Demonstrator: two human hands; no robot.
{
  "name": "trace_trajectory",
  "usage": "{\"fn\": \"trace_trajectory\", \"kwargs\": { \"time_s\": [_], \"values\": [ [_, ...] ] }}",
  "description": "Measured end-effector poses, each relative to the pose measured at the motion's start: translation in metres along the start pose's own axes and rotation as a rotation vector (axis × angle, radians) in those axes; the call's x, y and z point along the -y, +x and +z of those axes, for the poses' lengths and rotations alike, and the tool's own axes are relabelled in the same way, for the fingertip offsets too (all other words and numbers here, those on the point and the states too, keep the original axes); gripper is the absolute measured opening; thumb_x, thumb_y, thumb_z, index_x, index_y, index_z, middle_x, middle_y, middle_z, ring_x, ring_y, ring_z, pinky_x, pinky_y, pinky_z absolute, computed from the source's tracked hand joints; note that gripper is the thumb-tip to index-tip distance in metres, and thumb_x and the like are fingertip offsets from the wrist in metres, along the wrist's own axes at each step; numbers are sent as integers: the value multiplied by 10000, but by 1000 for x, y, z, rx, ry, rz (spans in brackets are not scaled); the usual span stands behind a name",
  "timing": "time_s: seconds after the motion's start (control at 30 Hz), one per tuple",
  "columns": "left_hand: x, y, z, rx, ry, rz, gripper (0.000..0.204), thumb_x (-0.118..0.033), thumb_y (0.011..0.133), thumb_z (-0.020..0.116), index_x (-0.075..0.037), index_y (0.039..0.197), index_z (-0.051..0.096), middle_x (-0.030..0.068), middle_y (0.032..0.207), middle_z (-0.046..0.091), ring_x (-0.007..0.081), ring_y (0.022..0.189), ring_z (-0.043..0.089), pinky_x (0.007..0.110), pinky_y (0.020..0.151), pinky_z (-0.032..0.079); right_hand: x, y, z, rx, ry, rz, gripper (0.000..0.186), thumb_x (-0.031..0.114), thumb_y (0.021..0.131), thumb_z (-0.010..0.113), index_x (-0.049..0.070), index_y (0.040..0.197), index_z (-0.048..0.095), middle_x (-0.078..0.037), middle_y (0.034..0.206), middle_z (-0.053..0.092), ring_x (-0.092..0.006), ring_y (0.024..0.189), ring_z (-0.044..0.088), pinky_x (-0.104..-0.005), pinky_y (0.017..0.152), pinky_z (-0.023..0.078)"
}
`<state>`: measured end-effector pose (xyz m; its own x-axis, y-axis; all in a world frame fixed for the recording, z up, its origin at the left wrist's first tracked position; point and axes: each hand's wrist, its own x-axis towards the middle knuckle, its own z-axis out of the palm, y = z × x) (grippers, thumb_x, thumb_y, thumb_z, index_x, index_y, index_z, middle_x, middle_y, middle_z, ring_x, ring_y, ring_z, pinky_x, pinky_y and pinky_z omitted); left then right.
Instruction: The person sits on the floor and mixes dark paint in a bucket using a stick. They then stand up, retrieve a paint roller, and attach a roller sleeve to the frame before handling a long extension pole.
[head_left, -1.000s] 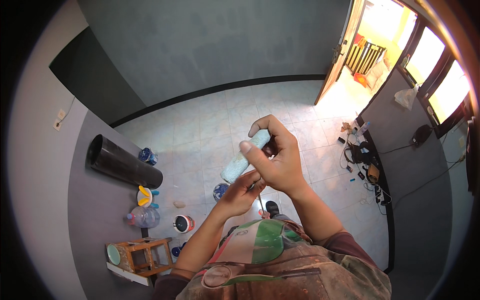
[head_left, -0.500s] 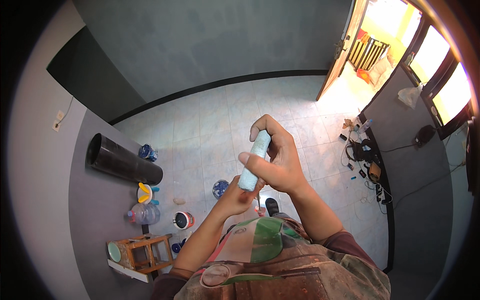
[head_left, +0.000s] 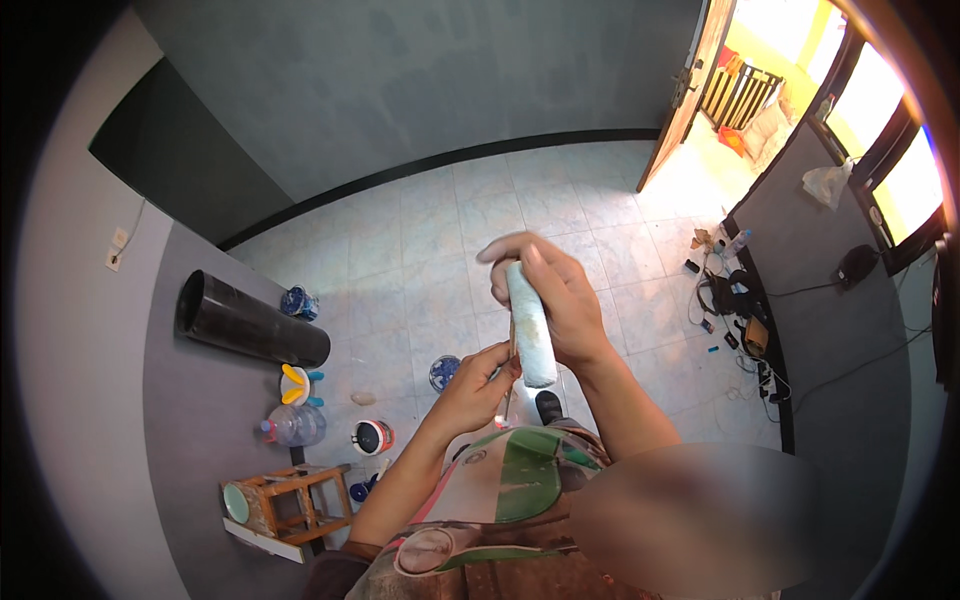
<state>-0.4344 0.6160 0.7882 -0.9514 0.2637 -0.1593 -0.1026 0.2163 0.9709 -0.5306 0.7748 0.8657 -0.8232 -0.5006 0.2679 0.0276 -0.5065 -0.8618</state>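
Fingers (head_left: 545,262) of right hand (head_left: 560,300) around roller sleeve (head_left: 531,325)

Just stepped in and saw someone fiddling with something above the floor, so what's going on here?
A person stands on a pale tiled floor, holding a light blue cylindrical paint roller sleeve upright in the right hand. The left hand grips near its lower end. A black pipe, a wooden stool and small containers lie to the left.
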Motion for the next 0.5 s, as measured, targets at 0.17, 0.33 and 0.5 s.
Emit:
{"fn": "trace_trajectory", "kwargs": {
  "time_s": [0.17, 0.33, 0.5],
  "values": [
    [-5, 9, 5, -92, 8, 123, 260, -207, 1077, 591, 3, 1198, 683, 104, 945, 723, 169, 825, 644, 355, 771, 527, -7, -9, -7, 58, 10, -287, 532, 323, 941, 757, -1, 1324, 579, -51, 1070, 583, -122, 960, 560, -297, 858, 469],
    [0, 40, 25, -3, 94, 94, 312, -289, 1106, 570, 5, 1128, 671, 66, 978, 658, 155, 896, 595, 340, 818, 497, -10, -13, -46, -206, -163, -275, 299, 239, 975, 758, 0, 1126, 660, -2, 884, 604, -58, 778, 545, -248, 676, 426],
    [-15, 96, 49, 160, 160, 167, 292, -292, 1097, 587, -15, 1125, 673, 112, 940, 628, 219, 874, 596, 353, 834, 483, 15, -24, -86, -561, -490, -347, 219, 222, 1071, 656, 11, 1055, 714, 35, 659, 552, -30, 526, 455, -235, 482, 335]
  ]
}}
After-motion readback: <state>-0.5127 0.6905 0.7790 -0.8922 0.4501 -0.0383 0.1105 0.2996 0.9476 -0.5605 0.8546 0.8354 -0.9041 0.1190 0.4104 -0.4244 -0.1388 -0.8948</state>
